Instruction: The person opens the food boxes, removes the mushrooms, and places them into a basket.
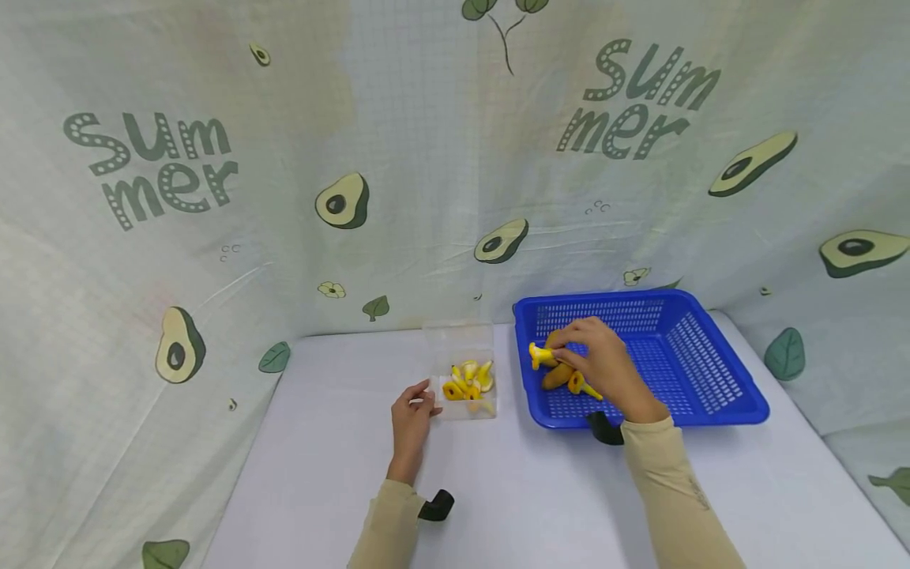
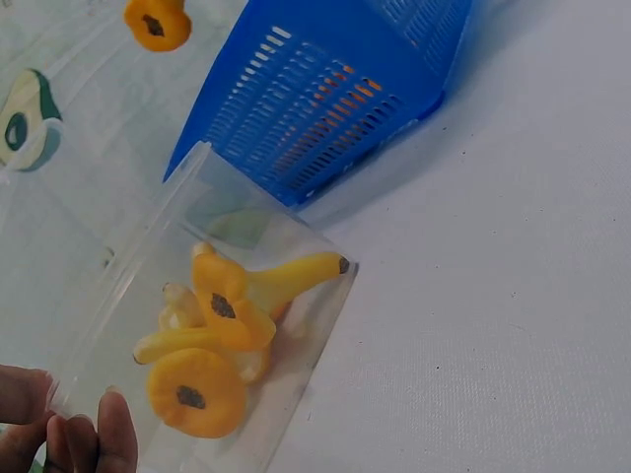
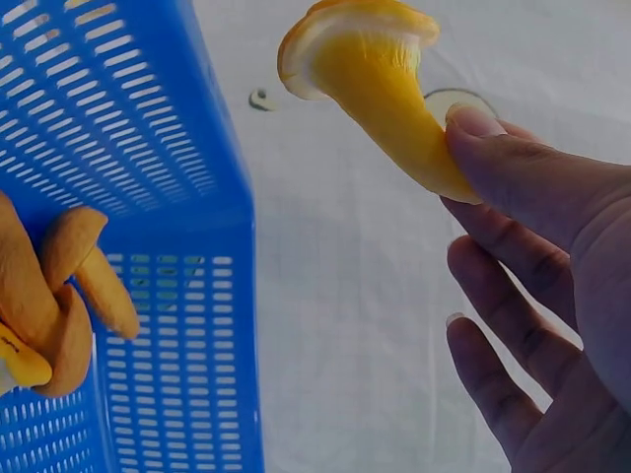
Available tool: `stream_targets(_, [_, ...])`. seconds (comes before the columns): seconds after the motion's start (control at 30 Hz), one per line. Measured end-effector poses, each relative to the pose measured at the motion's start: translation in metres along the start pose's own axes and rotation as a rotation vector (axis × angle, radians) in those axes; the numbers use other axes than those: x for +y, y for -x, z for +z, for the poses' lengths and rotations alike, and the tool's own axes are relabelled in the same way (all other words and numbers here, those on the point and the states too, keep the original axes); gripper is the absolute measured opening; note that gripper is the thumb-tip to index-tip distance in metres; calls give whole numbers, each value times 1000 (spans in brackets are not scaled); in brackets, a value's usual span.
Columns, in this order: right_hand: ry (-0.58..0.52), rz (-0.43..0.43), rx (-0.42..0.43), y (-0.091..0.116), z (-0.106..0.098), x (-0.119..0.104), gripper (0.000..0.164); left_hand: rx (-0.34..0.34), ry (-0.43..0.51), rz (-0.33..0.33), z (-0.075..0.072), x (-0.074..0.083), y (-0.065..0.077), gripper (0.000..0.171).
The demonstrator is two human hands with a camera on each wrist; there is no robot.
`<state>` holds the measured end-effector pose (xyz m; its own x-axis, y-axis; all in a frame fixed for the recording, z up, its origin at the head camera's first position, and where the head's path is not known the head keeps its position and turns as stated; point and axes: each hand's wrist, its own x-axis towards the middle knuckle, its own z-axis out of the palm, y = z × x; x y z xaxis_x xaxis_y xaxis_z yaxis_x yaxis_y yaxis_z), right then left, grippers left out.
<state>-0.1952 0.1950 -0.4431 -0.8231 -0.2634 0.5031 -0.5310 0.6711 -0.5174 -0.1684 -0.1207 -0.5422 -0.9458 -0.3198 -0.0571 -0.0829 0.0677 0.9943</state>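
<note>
My right hand pinches a yellow toy mushroom by its stem between thumb and forefinger, cap pointing away from the palm. It is raised over the left side of the blue basket. Inside that basket lie brown mushrooms and another yellow mushroom. My left hand grips the left edge of a clear plastic box, thumb and fingers at its wall. Several yellow mushrooms are heaped in the box, whose clear lid is tipped back.
The box and basket stand side by side on a white-covered table, with a narrow gap between them. Behind the table hangs a cloth printed with avocados and lettering. Dark wrist-camera mounts jut from both sleeves.
</note>
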Motion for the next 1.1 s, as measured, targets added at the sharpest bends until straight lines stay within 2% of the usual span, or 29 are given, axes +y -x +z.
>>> stream_targets(0.13, [5,12,2,4,-1,4,13,0,-4,-2,0,-2,-1,33])
stream_targets(0.5, [18,82,-69,10,-5,10,13,-12,9,-2,-1,-4,-2,33])
stream_targets(0.73, [21,82,-106,11,-2,13,13,-5,-3,-11,0,-1,-1,34])
stream_targets(0.97, [4,38,-124,11,0,14,12,2,-20,-30,1,11,5,32])
stream_targets(1.1, [-13,54,-141,12,1,16,13,10,-29,-30,2,8,5,33])
